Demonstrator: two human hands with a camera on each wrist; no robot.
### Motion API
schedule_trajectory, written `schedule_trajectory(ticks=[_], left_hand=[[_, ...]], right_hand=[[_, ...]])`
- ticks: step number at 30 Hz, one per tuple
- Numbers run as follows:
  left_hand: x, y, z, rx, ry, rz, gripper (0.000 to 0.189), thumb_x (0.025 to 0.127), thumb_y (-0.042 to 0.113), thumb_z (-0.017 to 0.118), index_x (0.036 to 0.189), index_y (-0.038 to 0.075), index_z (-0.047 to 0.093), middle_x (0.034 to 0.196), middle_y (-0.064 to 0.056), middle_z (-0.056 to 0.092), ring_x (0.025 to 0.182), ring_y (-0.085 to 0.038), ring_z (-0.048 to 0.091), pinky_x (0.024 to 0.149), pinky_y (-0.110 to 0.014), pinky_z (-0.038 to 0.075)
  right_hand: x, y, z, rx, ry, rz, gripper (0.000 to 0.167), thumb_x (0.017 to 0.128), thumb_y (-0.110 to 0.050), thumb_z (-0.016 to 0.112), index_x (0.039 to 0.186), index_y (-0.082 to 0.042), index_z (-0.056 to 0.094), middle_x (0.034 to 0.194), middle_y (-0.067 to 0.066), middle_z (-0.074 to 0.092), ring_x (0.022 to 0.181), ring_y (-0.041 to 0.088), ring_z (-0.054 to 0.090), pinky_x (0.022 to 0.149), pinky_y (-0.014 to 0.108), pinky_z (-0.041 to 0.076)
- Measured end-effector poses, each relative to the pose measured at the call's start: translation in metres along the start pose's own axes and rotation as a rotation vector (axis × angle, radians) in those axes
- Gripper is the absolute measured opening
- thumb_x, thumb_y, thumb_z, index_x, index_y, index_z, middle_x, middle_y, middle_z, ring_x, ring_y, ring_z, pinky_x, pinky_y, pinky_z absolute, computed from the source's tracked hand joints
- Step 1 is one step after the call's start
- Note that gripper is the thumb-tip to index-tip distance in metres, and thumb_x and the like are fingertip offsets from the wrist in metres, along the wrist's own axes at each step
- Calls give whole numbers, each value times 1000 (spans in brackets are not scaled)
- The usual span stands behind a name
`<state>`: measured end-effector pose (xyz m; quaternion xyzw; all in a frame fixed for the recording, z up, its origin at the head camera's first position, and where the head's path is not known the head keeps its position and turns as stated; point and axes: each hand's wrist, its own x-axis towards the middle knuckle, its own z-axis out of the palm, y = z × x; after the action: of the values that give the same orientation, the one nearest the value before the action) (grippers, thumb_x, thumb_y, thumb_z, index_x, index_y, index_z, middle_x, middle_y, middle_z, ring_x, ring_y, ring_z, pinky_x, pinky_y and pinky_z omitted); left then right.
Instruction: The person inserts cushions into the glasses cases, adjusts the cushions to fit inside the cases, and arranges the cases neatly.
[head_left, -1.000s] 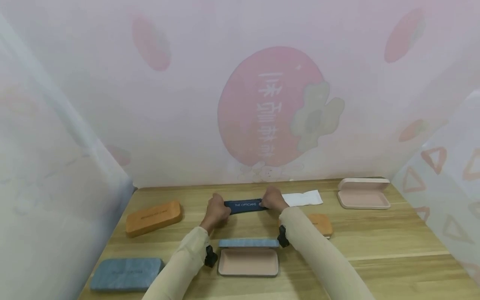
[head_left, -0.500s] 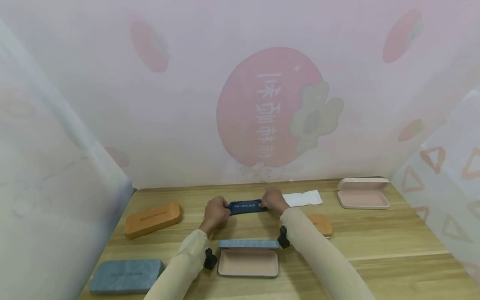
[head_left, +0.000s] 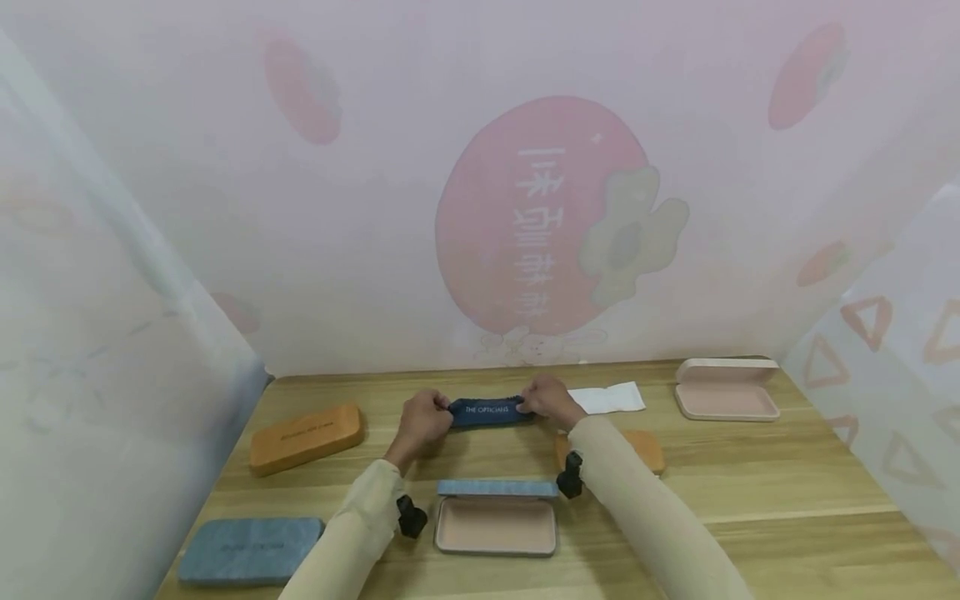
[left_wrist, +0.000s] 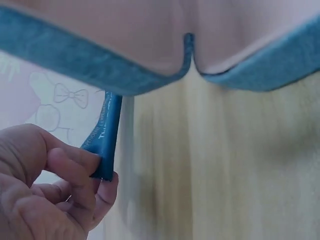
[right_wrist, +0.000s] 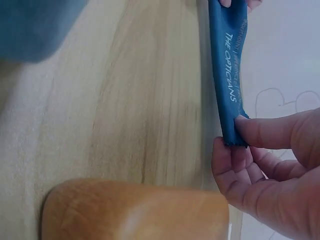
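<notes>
A folded dark blue cloth (head_left: 487,411) lettered "THE OPTICIANS", with zigzag-cut edges, stretches between both hands close over the far part of the table. My left hand (head_left: 424,417) pinches its left end between thumb and fingers. At the other end, my right hand (head_left: 553,400) pinches the cloth, thumb on the printed face in the right wrist view. An opened blue glasses case (head_left: 497,523) with a pink lining stands nearer, between my forearms. Just right of my right hand lies a folded white cloth (head_left: 609,397).
A closed orange glasses case (head_left: 307,437) and a closed blue one (head_left: 251,550) lie on the left. Another orange case (head_left: 645,450) is partly hidden under my right forearm. An opened pale pink case (head_left: 727,398) stands at the back right, near the printed curtain wall (head_left: 360,250).
My left hand has shifted slightly and taken a new pinch at the cloth's left end, which now looks straighter. The right hand has stayed nearly in place.
</notes>
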<state>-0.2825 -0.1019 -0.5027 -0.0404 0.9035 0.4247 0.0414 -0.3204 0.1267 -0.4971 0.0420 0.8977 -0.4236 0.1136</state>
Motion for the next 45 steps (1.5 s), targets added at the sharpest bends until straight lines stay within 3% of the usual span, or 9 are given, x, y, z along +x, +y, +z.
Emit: schedule_trajectory(ticks=[4, 12, 16, 22, 30, 37, 45], left_hand=[[-4, 1, -5, -50, 4, 2, 19, 85, -3, 58, 100, 0, 68, 99, -14, 70, 81, -21, 59, 66, -29, 49], [-17, 8, -15, -250, -27, -77, 17, 90, -1, 65, 107, -2, 66, 90, -12, 64, 59, -15, 49, 54, -28, 43], [-25, 12, -24, -295, -26, -60, 18, 90, 0, 65, 108, -3, 66, 91, -12, 64, 61, -16, 51, 55, -31, 45], [-37, 13, -32, -372, -54, -44, 17, 92, 1, 63, 109, -2, 65, 94, -9, 61, 61, -13, 43, 53, -28, 39], [-55, 15, -37, -414, -67, -77, 18, 93, 5, 65, 111, 1, 65, 95, -6, 58, 64, -12, 41, 49, -22, 33], [-76, 16, -40, -444, -57, -66, 15, 92, 3, 67, 107, 0, 65, 92, -5, 57, 62, -11, 41, 46, -20, 31], [-100, 20, -42, -464, -54, -53, 16, 92, 3, 68, 108, 0, 66, 95, -7, 60, 68, -13, 46, 46, -20, 31]], right_hand=[[-7, 1, -4, 126, -40, -18, 17, 84, 6, 75, 98, 5, 67, 102, 15, 66, 85, 19, 60, 69, 30, 57], [-20, -3, -16, 243, -88, -3, 19, 89, 1, 73, 106, 3, 66, 107, 16, 63, 87, 20, 64, 85, 42, 59], [-26, -8, -20, 277, -94, -6, 18, 89, 1, 73, 105, 3, 65, 106, 16, 62, 88, 21, 64, 89, 45, 59], [-37, -10, -24, 316, -118, -35, 19, 89, 3, 73, 106, 4, 65, 101, 14, 62, 85, 21, 65, 89, 47, 59], [-61, -8, -31, 301, -129, -49, 21, 89, -2, 75, 108, 0, 66, 96, 9, 61, 82, 18, 61, 84, 44, 59], [-81, -5, -33, 294, -142, -78, 18, 89, -5, 75, 104, -1, 67, 92, 7, 62, 78, 18, 58, 75, 38, 57], [-101, -2, -39, 320, -176, -144, 19, 87, -6, 77, 103, 0, 67, 92, 6, 62, 83, 18, 55, 78, 38, 52]])
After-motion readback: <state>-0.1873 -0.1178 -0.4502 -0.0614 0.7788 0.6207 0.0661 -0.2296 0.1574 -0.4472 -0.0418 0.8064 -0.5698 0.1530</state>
